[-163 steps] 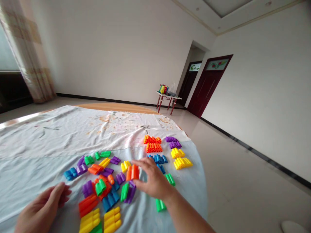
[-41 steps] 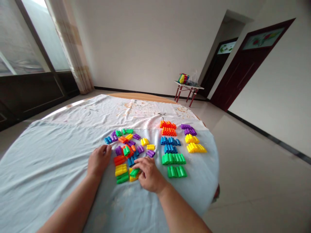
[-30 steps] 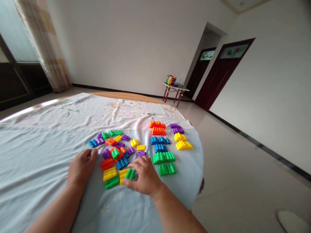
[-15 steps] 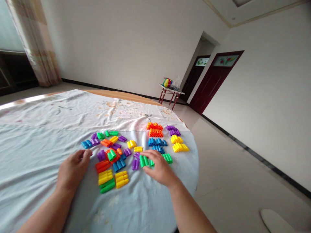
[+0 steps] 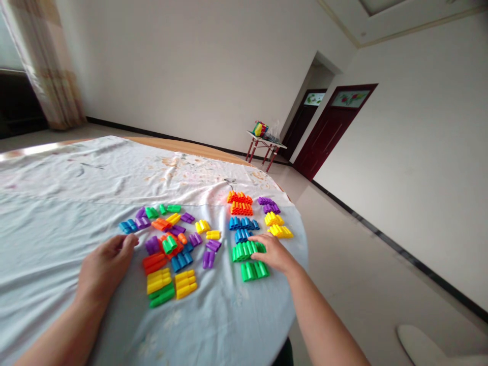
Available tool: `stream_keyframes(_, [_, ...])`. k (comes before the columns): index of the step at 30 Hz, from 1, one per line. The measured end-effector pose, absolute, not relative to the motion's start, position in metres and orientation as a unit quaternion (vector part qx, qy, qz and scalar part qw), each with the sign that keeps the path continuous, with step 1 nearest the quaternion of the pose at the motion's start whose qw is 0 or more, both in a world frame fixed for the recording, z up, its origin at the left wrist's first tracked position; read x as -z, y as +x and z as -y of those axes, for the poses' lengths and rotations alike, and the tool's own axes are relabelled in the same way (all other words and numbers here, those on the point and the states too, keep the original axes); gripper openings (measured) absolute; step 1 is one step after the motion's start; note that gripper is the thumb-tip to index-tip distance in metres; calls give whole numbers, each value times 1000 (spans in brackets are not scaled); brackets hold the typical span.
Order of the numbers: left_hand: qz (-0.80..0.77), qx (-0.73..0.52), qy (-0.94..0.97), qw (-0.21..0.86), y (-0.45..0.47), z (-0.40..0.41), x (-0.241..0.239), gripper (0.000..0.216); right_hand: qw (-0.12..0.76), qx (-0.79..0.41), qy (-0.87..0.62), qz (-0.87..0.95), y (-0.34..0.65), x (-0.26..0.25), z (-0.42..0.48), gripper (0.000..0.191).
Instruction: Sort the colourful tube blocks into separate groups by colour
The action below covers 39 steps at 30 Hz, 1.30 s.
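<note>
My right hand (image 5: pixel 275 252) is at the right end of the upper row of green plastic building pieces (image 5: pixel 243 251). Its thumb and fingers close around the end of that row, partly covering it. Below lies a second green row (image 5: pixel 254 271); above sit blue pieces (image 5: pixel 243 235). My left hand (image 5: pixel 105 264) rests on the tablecloth at the left, fingers curled in and thumb alongside, with nothing visible in it. Nearest to it are purple pieces (image 5: pixel 152 245) and red-orange pieces (image 5: pixel 154 263) in a mixed pile.
Orange rows (image 5: pixel 241 208), purple rows (image 5: pixel 270 205) and yellow rows (image 5: pixel 280 231) lie farther back at the right. Loose yellow pieces (image 5: pixel 186 283) and purple pieces (image 5: pixel 208 259) lie mid-table. The round table's cloth (image 5: pixel 213 320) is wrinkled. A small side table (image 5: pixel 267 142) stands beyond.
My right hand has moved right, from beside the purple pieces to the right end of the green row. The green rows now show more fully. My left hand stays about the same place.
</note>
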<state>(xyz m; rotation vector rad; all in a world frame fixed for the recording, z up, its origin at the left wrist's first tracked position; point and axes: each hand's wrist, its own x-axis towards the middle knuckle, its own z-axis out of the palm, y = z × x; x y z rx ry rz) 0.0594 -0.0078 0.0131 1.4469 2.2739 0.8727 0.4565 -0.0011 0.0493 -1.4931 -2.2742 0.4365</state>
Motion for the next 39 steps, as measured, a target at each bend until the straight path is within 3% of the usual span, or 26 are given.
stream_keyframes(8, [-784,-320,508,155,59,11,-14,38,212,-145,-526,811,447,-55,5,54])
stream_keyframes(15, [-775,-341,507,162,59,10,-12,38,202,-120,-540,808,439,-56,8,45])
stream_keyframes(18, [-771,-347,507,164,60,10,-11,37,240,-103,-522,812,429,-65,16,46])
stream_keyframes(23, [-773,-347,506,159,62,12,-13,36,302,-132,-446,832,375,-70,36,30])
stream_keyframes(31, [-771,-353,507,157,61,15,-15,35,185,-101,-418,884,327,-36,38,46])
stream_keyframes(39, [-765,-357,513,158,57,12,-11,34,166,-50,-441,880,325,-31,32,28])
